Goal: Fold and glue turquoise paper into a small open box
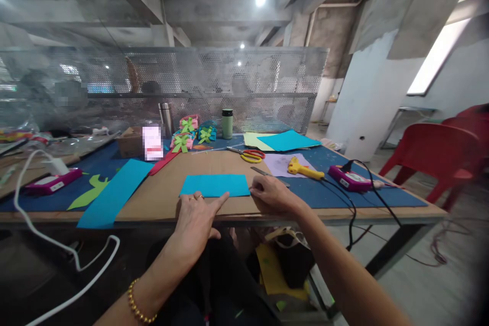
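Note:
A folded-looking strip of bright blue paper (pixel 214 185) lies flat on the brown cardboard in front of me. My left hand (pixel 197 216) rests on its near edge with fingers stretched out, the index finger pointing along that edge. At the paper's right end is my right hand (pixel 272 193), its fingers curled and pinched together at the corner. Whether they grip the paper or some small thing is hidden. Just behind the right hand a thin metal ruler-like strip (pixel 258 169) shows partly. A longer blue paper strip (pixel 114 191) lies to the left, overhanging the table's front edge.
Scissors (pixel 252 155) lie beyond the paper. A yellow glue gun (pixel 305 169) rests on purple paper (pixel 273 163), its cable near a purple power strip (pixel 349 179). Several bow-topped crafts (pixel 182 141), a green bottle (pixel 227 124) and blue sheets (pixel 290 140) stand farther back.

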{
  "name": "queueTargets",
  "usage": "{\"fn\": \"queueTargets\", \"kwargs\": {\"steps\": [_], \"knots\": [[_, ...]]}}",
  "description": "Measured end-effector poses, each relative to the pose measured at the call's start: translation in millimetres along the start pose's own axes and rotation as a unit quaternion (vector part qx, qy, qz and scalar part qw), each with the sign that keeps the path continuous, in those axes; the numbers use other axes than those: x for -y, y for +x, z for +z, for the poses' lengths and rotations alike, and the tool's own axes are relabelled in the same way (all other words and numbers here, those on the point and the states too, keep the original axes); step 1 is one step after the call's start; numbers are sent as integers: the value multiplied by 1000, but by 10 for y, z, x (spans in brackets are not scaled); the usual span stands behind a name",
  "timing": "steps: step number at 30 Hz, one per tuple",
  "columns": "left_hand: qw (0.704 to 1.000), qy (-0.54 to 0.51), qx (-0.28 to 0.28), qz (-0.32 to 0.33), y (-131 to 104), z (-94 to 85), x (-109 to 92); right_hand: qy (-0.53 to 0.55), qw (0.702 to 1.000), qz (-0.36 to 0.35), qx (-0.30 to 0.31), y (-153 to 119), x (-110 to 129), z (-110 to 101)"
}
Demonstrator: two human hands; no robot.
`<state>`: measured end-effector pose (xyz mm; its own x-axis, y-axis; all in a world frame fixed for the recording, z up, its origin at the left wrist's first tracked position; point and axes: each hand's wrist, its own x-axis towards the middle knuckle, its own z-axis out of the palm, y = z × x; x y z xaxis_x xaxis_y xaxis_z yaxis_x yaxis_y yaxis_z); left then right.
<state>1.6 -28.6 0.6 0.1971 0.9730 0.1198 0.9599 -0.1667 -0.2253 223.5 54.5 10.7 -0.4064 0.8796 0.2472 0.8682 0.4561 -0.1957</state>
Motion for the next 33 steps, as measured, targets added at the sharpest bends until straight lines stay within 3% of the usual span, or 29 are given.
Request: {"fn": "queueTargets", "kwargs": {"steps": [4,6,9,11,16,26,31,33], "knots": [[1000,-13,-2,0,16,-16,-1,-58,992,11,-107,-107,78,11],[1000,-10,-7,-2,22,-18,0,-93,981,-40,-163,-168,198,56],[1000,5,1,-2,27,-17,-4,-97,971,-166,-144,-245,376,165],[1000,13,10,-2,29,-19,-9,-98,969,-193,-117,-280,437,235],[1000,13,14,4,23,-33,-14,-101,970,-184,-119,-345,416,288],[1000,15,22,6,34,-57,16,-162,962,-168,-142,-496,252,141],[999,3,38,10,65,-19,27,-164,951,-111,-237,-453,208,81],[999,-4,36,12,68,-6,30,-127,950,-131,-253,-410,272,80]]}}
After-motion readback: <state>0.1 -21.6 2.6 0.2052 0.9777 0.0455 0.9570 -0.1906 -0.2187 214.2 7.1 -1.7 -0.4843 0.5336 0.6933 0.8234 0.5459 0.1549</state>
